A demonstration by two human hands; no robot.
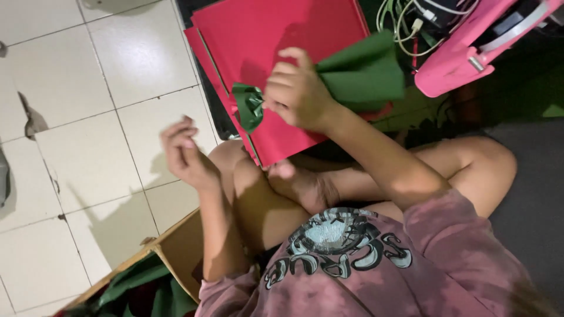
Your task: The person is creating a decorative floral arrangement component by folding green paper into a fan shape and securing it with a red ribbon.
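Observation:
I sit cross-legged on the floor. My right hand (296,91) reaches across my lap and grips a piece of green paper, with its crumpled rosette end (249,105) sticking out to the left. A larger folded green sheet (365,70) lies just behind that hand. Both rest over a stack of red paper sheets (282,35) on my knees. My left hand (185,149) hovers apart to the left above the tiles, its fingers curled together. Nothing shows in it.
An open cardboard box (176,246) with green paper inside stands at my left side. White floor tiles (88,117) spread to the left. A pink case (470,53) and a tangle of cables (405,17) sit at the far right.

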